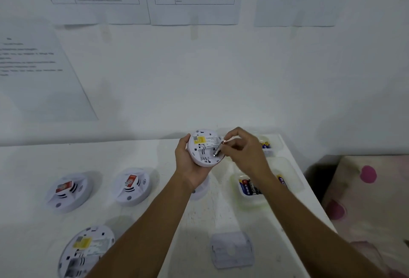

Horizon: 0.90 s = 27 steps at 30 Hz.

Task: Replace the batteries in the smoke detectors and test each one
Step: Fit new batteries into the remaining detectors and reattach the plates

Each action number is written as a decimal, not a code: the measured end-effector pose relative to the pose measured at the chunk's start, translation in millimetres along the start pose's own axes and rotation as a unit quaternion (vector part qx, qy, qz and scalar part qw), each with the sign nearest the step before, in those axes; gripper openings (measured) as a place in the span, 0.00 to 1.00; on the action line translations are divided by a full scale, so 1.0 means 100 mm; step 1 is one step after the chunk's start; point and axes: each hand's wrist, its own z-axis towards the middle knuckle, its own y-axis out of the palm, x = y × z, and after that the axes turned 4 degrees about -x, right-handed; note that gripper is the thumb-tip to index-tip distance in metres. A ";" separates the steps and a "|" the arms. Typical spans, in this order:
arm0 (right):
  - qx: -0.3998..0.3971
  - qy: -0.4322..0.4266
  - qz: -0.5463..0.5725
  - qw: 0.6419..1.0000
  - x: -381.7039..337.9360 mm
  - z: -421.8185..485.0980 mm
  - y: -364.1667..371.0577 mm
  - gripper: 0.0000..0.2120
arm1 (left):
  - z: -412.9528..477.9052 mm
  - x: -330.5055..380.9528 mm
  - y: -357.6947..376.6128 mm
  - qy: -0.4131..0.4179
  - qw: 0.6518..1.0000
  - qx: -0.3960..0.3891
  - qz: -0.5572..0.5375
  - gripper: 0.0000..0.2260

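My left hand [184, 162] grips a white round smoke detector [203, 144], held up above the table with its back side and yellow label facing me. My right hand [243, 151] pinches a small battery [219, 149] whose lower end sits in the detector's open battery bay. A grey battery cover [231, 250] lies on the table near the front. Two detectors [68, 191] [132, 185] lie face up at the left. Another detector [85, 251] lies back side up at the front left.
A clear tub [247, 202] with several batteries sits under my right forearm. A second tub [266, 144] with batteries stands behind it near the wall. The white table [33, 162] ends at the right beside a spotted cloth [365, 189]. Printed sheets hang on the wall.
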 end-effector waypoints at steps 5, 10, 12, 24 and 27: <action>0.093 -0.047 -0.039 0.994 0.13 -0.14 0.23 0.06 | -0.07 -0.04 0.03 0.028 0.999 0.016 0.011 0.24; 0.138 -0.092 -0.138 0.976 0.17 -0.24 0.39 0.05 | -0.11 0.01 0.06 0.051 0.998 0.028 0.017 0.27; 0.153 -0.133 -0.218 0.955 0.18 -0.29 0.44 0.09 | -0.12 0.03 0.05 0.062 0.997 0.033 0.017 0.28; -0.027 -0.223 -0.270 0.936 0.24 -0.17 0.10 0.16 | -0.13 0.14 0.04 0.047 0.999 0.004 0.010 0.27; -0.068 -0.127 -0.163 0.976 0.11 0.04 -0.19 0.07 | -0.07 0.14 0.05 0.032 0.999 0.001 0.001 0.23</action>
